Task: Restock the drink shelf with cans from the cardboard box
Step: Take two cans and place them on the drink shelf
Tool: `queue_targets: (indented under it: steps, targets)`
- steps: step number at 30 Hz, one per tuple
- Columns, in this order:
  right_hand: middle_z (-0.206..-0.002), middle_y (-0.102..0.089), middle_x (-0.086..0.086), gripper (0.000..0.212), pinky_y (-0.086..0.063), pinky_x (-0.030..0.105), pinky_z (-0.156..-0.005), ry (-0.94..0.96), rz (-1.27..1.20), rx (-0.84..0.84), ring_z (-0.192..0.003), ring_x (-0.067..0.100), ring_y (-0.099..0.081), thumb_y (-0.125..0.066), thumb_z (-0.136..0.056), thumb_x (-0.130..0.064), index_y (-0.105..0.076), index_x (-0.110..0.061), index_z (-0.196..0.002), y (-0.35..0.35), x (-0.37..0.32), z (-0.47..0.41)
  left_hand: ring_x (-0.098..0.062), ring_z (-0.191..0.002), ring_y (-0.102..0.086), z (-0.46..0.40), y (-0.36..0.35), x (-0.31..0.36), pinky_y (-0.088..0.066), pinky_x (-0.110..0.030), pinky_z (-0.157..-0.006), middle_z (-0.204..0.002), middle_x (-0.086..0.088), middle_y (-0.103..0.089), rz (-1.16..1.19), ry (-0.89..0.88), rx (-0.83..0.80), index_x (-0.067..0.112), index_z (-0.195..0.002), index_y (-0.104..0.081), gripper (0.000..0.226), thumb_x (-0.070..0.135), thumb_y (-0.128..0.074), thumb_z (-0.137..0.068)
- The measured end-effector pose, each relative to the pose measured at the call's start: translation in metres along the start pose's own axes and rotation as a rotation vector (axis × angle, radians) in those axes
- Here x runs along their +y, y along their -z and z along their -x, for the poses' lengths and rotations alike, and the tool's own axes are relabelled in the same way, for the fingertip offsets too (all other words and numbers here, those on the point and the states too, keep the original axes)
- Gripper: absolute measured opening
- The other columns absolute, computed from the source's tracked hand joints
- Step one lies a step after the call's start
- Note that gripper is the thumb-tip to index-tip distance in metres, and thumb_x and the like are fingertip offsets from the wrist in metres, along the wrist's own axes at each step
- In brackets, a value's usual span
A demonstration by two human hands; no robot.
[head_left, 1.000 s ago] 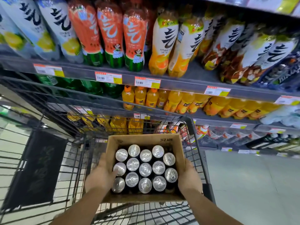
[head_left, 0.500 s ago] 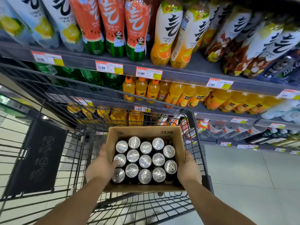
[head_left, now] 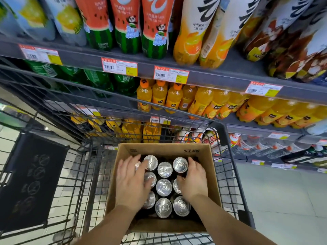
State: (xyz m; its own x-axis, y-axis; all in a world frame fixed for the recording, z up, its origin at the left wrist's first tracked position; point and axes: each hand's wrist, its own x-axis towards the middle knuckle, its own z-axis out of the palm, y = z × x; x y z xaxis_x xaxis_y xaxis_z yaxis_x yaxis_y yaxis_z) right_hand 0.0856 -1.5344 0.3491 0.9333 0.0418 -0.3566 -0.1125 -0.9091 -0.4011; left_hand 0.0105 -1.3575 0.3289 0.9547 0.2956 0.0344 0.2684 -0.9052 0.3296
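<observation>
An open cardboard box (head_left: pixel 214 175) sits in the cart basket, filled with several dark cans with silver tops (head_left: pixel 164 187). Both hands are inside the box. My left hand (head_left: pixel 131 184) lies flat over the left column of cans, fingers spread and reaching the far-left can (head_left: pixel 150 162). My right hand (head_left: pixel 193 179) rests on the right column, thumb and fingers curled around the far-right can (head_left: pixel 180 164). All cans stand in the box. The drink shelf (head_left: pixel 212 76) rises just beyond the cart.
The wire shopping cart (head_left: pixel 230 149) holds the box against the shelving. Large bottles fill the top shelf; green bottles (head_left: pixel 99 80) and orange drink bottles (head_left: pixel 175 98) fill the shelf below. Lower shelves hold more bottles. A black panel (head_left: pixel 30 181) hangs on the cart's left. Tiled floor lies to the right.
Both hands left the outer sides of the box and went inside onto the cans. The view has moved closer to the shelf.
</observation>
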Motion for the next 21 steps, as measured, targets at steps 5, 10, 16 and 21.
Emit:
queue_targets:
  steps: [5,10,16,21]
  targets:
    - [-0.151,-0.037,0.006,0.080,-0.019,0.030,-0.118,-0.020,0.102,0.029,-0.142,0.021,-0.028,-0.064,-0.086,-0.042,-0.027,-0.011,-0.149,-0.012,-0.002,-0.020,-0.023,-0.141,-0.021,-0.025,-0.029,0.016,-0.014,-0.033,-0.118,-0.150,-0.004,-0.034,0.223,0.281,-0.114,0.015,-0.144,-0.038,0.077,0.045,-0.069,-0.080]
    - [-0.151,-0.033,0.002,0.082,-0.026,0.035,-0.111,-0.030,0.299,-0.016,-0.136,0.023,-0.032,-0.057,-0.086,-0.052,-0.023,-0.017,-0.151,-0.013,-0.006,-0.027,-0.024,-0.140,-0.023,-0.039,-0.052,0.016,-0.011,-0.036,-0.119,-0.147,-0.004,-0.038,0.158,0.399,-0.134,0.017,-0.140,-0.044,0.081,0.049,-0.071,-0.071]
    - [-0.148,-0.036,0.001,0.074,-0.023,0.033,-0.113,-0.034,0.238,0.014,-0.136,0.022,-0.032,-0.060,-0.086,-0.047,-0.030,-0.019,-0.148,-0.018,-0.005,-0.026,-0.022,-0.131,-0.031,-0.045,-0.049,0.014,-0.018,-0.035,-0.115,-0.134,0.001,-0.045,0.113,0.412,-0.151,0.028,-0.127,-0.053,0.067,0.048,-0.071,-0.065]
    - [-0.139,-0.047,0.002,0.070,-0.027,0.029,-0.116,-0.001,-0.064,0.037,-0.135,0.021,-0.037,-0.074,-0.076,-0.036,-0.047,-0.015,-0.137,0.005,-0.008,-0.016,-0.021,-0.130,-0.036,-0.047,-0.029,0.014,-0.023,-0.036,-0.113,-0.132,0.003,-0.050,0.182,0.391,-0.164,0.030,-0.115,-0.061,0.063,0.054,-0.069,-0.058]
